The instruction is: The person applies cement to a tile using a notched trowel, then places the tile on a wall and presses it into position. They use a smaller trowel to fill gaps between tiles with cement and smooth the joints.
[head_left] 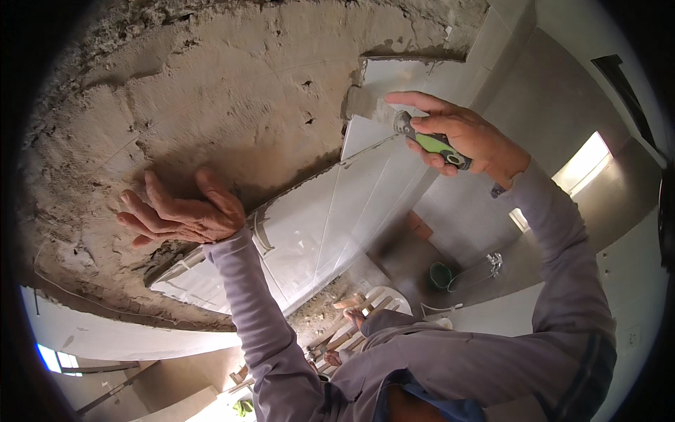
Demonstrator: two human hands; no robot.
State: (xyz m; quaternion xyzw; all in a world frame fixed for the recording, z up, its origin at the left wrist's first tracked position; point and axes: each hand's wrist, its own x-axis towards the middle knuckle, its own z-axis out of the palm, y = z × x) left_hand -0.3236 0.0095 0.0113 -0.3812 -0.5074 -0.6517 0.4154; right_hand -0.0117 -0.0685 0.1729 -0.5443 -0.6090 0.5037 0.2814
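Scraper (427, 139) with a green handle sits in my right hand (464, 137) at the upper right of the frame, its metal blade pressed against a grey smear of mortar at the top edge of a pale tile (337, 211). My fingers are curled tight around the handle, with the forefinger stretched out along the top toward the blade. My left hand (184, 211) is at centre left — fingers spread flat and holding nothing, the palm pressed against the rough plaster wall (211, 91) just above the tile's left corner. Both my arms wear grey sleeves (260, 309). Lower in the frame, well below the hands, a green bucket (441, 275) stands on the floor — beside it, a wooden pallet (358, 316).
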